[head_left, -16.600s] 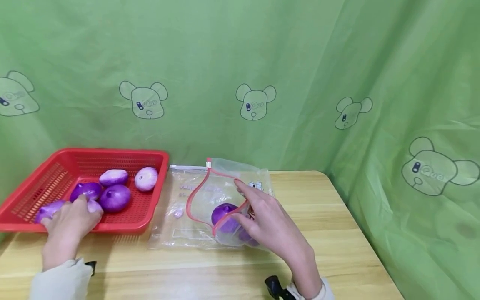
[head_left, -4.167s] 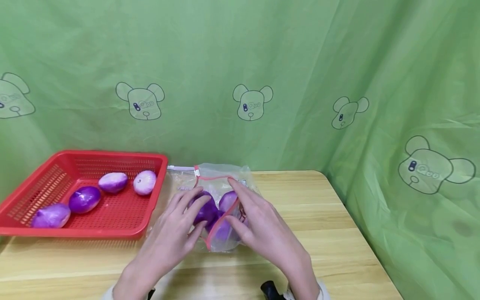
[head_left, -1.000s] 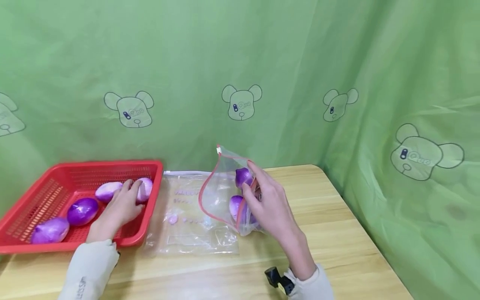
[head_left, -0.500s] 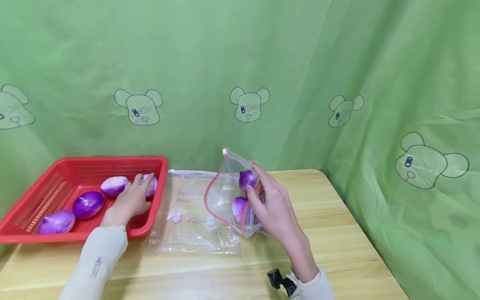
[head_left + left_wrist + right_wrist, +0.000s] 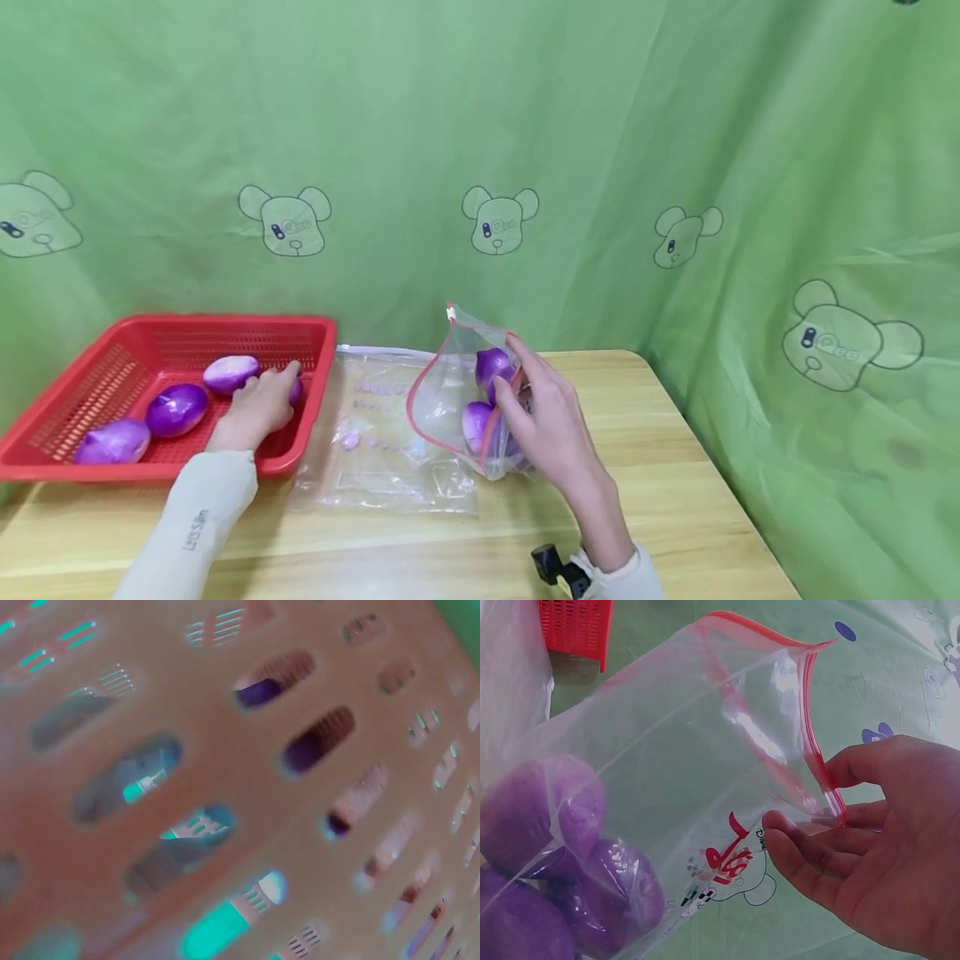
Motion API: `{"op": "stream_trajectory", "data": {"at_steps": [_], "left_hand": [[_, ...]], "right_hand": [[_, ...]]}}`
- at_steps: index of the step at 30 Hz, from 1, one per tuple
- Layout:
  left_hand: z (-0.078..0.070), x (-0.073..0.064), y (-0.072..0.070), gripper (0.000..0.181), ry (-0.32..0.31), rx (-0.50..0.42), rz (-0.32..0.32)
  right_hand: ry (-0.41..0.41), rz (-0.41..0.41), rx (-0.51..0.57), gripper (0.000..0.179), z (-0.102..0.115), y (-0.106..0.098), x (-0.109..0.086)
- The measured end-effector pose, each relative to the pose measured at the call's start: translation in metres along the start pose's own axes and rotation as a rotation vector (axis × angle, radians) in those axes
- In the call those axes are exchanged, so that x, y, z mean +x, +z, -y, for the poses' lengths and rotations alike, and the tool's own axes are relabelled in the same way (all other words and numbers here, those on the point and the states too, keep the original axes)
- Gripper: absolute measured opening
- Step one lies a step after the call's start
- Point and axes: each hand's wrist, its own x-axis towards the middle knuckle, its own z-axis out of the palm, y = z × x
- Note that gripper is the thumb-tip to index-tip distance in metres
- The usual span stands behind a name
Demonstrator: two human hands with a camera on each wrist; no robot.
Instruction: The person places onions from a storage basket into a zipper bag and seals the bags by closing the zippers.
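My left hand (image 5: pixel 262 407) is down inside the red basket (image 5: pixel 150 327), its fingers round a purple onion (image 5: pixel 296 392) that they mostly hide. Three other onions lie in the basket, the nearest a pale one (image 5: pixel 231 374) just left of the hand. My right hand (image 5: pixel 551 417) pinches the red-edged rim of a clear zip bag (image 5: pixel 438 396), thumb on one side and fingers on the other, as the right wrist view also shows. The bag's mouth gapes toward the left. Several purple onions (image 5: pixel 619 896) sit at its bottom. The left wrist view shows only slotted basket wall (image 5: pixel 255 787), no hand.
A second clear zip bag (image 5: pixel 382 475) lies flat on the wooden table (image 5: pixel 637 500) between the basket and the held bag. Behind and to the right hangs a green curtain (image 5: pixel 390 125) with bear-head prints.
Over the last second my left hand has settled lower around the basket's right-hand onion. My right hand keeps hold of the bag. Since the oldest frame, onions have moved from basket to bag.
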Motion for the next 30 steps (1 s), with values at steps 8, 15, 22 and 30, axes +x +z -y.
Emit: {"op": "stream_trajectory", "data": {"at_steps": [8,15,22,30], "left_hand": [[0.001,-0.007,-0.002,0.054,0.014,-0.006,-0.148],[-0.010,-0.037,-0.014,0.070,0.042,-0.125,-0.372],[-0.041,-0.065,-0.022,0.064,0.117,-0.173,-0.489],[-0.074,-0.075,-0.029,0.068,0.229,-0.197,-0.566]], "right_hand": [[0.013,0.002,-0.014,0.054,-0.002,0.003,-0.004],[-0.017,0.006,-0.012,0.054,-0.001,0.006,-0.003],[-0.037,0.012,-0.020,0.054,0.000,0.008,-0.001],[-0.027,0.016,-0.030,0.055,0.002,0.005,0.000]]}}
